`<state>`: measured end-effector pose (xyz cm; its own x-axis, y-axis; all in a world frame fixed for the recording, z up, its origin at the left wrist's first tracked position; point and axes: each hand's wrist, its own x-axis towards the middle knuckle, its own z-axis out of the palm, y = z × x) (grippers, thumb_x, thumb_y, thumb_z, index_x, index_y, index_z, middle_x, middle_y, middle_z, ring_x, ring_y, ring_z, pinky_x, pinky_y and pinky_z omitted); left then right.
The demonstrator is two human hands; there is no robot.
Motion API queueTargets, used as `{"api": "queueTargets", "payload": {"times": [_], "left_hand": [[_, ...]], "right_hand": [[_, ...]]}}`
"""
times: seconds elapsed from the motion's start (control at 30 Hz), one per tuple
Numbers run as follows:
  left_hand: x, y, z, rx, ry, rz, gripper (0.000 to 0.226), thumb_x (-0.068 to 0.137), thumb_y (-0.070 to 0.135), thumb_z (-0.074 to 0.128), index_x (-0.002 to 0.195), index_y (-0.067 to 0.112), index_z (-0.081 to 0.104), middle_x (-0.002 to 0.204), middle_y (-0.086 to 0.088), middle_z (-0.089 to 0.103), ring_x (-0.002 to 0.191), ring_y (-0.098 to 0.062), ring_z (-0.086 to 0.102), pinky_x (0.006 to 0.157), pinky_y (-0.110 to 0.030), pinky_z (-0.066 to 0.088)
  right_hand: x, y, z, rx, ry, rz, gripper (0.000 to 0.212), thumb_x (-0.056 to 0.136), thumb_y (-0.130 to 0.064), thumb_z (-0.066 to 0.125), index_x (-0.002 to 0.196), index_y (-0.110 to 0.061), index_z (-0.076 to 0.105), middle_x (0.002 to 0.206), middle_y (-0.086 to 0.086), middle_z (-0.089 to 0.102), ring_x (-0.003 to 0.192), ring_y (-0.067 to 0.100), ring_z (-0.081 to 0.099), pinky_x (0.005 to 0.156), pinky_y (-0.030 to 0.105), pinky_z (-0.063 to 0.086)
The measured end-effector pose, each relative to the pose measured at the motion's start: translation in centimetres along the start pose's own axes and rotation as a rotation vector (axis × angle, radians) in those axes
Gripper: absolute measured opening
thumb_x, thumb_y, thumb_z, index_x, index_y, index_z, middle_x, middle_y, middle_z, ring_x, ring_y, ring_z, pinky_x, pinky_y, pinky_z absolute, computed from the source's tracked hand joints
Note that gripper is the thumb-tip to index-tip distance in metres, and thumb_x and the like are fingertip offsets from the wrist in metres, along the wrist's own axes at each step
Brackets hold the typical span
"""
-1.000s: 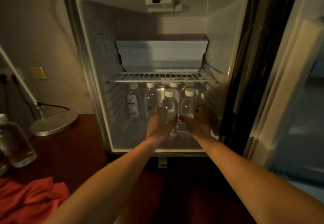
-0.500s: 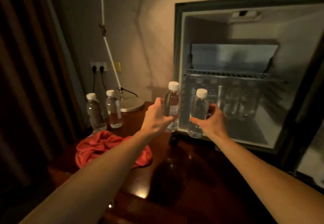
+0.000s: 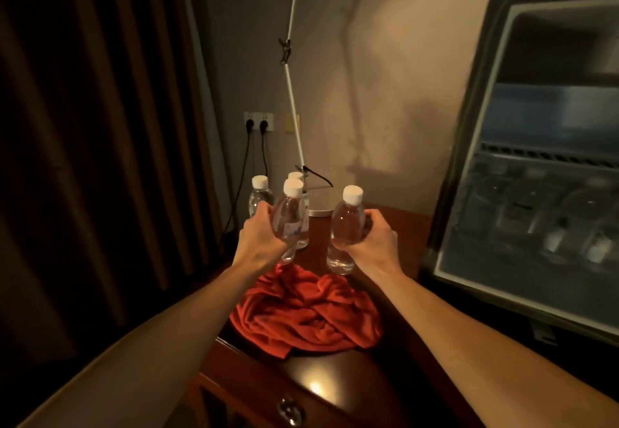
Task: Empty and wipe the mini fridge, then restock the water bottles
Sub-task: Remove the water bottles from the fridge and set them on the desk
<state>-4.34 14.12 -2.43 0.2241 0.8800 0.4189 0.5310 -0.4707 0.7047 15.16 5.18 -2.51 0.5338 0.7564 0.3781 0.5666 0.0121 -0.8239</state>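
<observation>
My left hand [image 3: 259, 238] grips a clear water bottle [image 3: 290, 213] with a white cap. My right hand [image 3: 371, 241] grips a second such bottle [image 3: 346, 226]. Both bottles are upright above the far part of the dark wooden table [image 3: 398, 236], just beyond a crumpled red cloth [image 3: 308, 313]. Two more water bottles [image 3: 259, 196] stand on the table behind my left hand, one mostly hidden. The open mini fridge [image 3: 469, 159] stands at the right, with several blurred bottles [image 3: 536, 216] under its wire shelf.
A white lamp pole [image 3: 292, 92] rises from a round metal base [image 3: 320, 204] behind the bottles. Two plugs sit in a wall socket [image 3: 258, 122]. Dark curtains [image 3: 93, 126] hang at the left. A drawer handle [image 3: 289, 411] shows at the table's front.
Both hands pulled a bottle each out of the fridge and carried them left over the table, toward the two standing bottles. My view has swung left with them.
</observation>
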Motion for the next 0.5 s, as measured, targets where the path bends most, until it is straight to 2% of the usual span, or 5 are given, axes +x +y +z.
{"api": "queueTargets", "payload": {"times": [0.17,0.3,0.4,0.5], "left_hand": [[1.7,-2.3,0.4,-0.038,0.015,-0.023,0.062,0.061,0.055,0.081,0.103,0.027,0.046,0.092,0.008,0.064,0.086,-0.018,0.066,0.077,-0.043,0.058],[2.8,-3.1,1.1,-0.080,0.045,0.010,0.066,0.065,0.042,0.087,0.113,0.023,0.046,0.097,0.011,0.063,0.094,-0.013,0.066,0.082,-0.039,0.058],[3.0,-3.5,1.6,-0.085,0.033,0.008,0.064,0.063,0.050,0.086,0.106,0.024,0.046,0.098,0.007,0.066,0.092,-0.015,0.067,0.081,-0.043,0.057],[2.9,-4.1,2.3,-0.055,0.003,-0.011,0.062,0.063,0.051,0.085,0.103,0.026,0.046,0.097,0.007,0.067,0.091,-0.016,0.067,0.081,-0.043,0.057]], "right_hand": [[1.6,0.0,4.0,0.031,-0.026,-0.003,0.052,0.057,-0.029,0.091,0.098,-0.024,0.058,0.087,-0.011,0.067,0.085,0.008,0.065,0.071,0.022,0.049],[2.4,0.2,6.2,0.041,-0.051,-0.006,0.054,0.057,-0.031,0.092,0.097,-0.025,0.057,0.083,-0.015,0.064,0.085,0.009,0.063,0.073,0.021,0.046],[2.7,0.2,7.4,0.055,-0.054,-0.008,0.051,0.059,-0.033,0.092,0.095,-0.027,0.056,0.081,-0.017,0.063,0.084,0.008,0.063,0.069,0.017,0.044],[3.4,0.1,8.3,0.057,-0.080,0.022,0.050,0.060,-0.033,0.090,0.097,-0.026,0.057,0.088,-0.010,0.066,0.086,0.010,0.063,0.061,0.010,0.040]]}}
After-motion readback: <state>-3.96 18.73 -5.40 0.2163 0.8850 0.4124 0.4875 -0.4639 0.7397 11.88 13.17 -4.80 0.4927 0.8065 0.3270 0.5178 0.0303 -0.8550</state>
